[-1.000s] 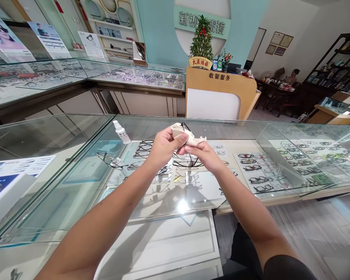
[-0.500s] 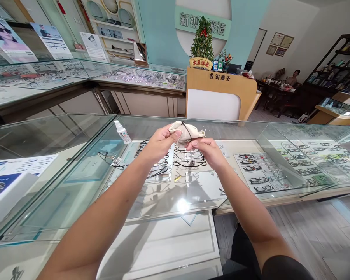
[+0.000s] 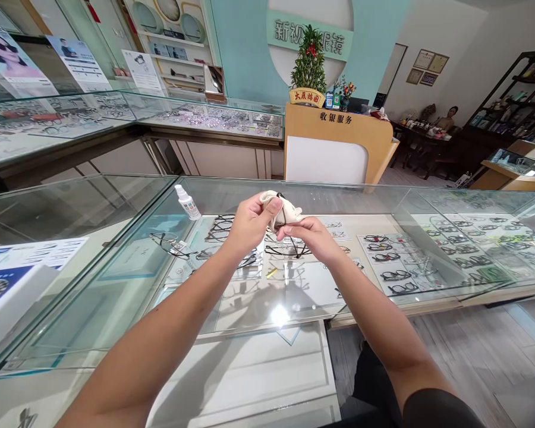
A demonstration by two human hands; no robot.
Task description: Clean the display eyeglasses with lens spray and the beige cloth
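Eyewear-shop glass display bench (image 3: 361, 203); above it, left fingers (image 3: 272, 207) and right fingers (image 3: 290, 230) clamp dark-framed eyeglasses (image 3: 281, 195) in a cream cloth (image 3: 290, 212). Cloth's bunched tighter than a moment ago, so probably mid-wipe.

Pale cloth (image 3: 292, 213) more compactly bunched than before

The cream cloth (image 3: 289, 213) is covering most of the dark-framed glasses (image 3: 281, 195) and is hiding some fingers of the left grip (image 3: 249, 223). The left forearm (image 3: 173, 315) is blocking part of the eyewear rows (image 3: 221, 228) inside the near bench (image 3: 223, 198) and is being cut off by the near edge. A far plant (image 3: 310, 68) is covering the middle of the wall sign (image 3: 288, 31). A poster (image 3: 15, 65) is running off the left edge. Print on the white bottle (image 3: 188, 204) and framed certificates (image 3: 424, 58) is appearing too small to read.
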